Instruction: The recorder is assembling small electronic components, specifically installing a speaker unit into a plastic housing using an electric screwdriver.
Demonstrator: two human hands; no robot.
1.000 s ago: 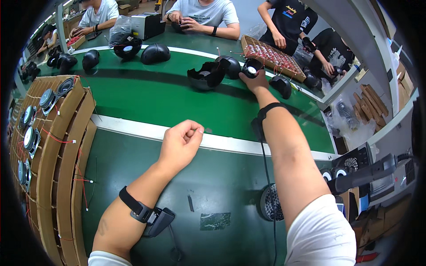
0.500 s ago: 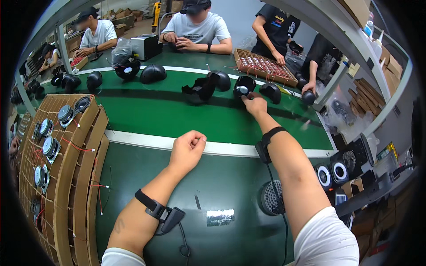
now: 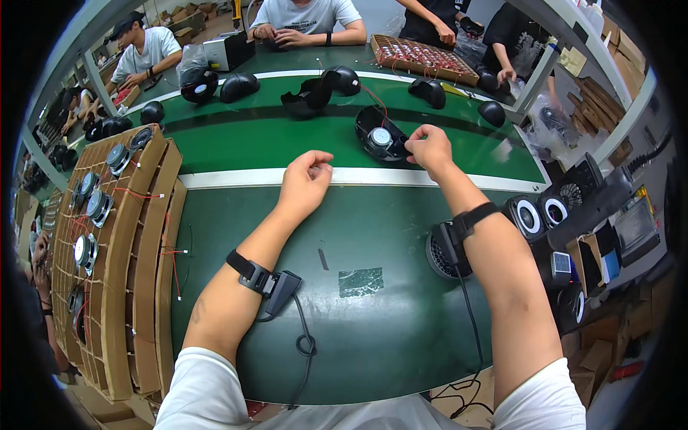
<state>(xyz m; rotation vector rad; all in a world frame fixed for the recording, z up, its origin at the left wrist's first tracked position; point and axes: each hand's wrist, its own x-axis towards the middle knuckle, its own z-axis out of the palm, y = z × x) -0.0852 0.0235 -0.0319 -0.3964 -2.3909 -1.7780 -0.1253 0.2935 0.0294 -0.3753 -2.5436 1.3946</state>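
Note:
Held by its right edge, a black rounded speaker housing [image 3: 367, 123] lies tilted on the green belt [image 3: 236, 147]. Inside it sits a small round speaker driver [image 3: 380, 137] with a silver-white centre, and a red wire rises from the housing to a white plug. My right hand [image 3: 430, 149] pinches the housing's rim between thumb and fingers. To the left, my left hand [image 3: 307, 180] hovers near the belt's white front edge [image 3: 358, 176], its fingers curled and nothing visible in them.
Stacked cardboard trays [image 3: 118, 265] of speaker drivers with trailing wires stand at left. More black housings [image 3: 240, 87] line the belt's far side. A round perforated black piece [image 3: 438, 256] lies by my right forearm. Cables hang from both arm straps. Several people work across the belt.
My right hand has drawn the housing nearer and turned it, so its driver and red wire show more. My left hand has moved toward the belt. The view has tilted down.

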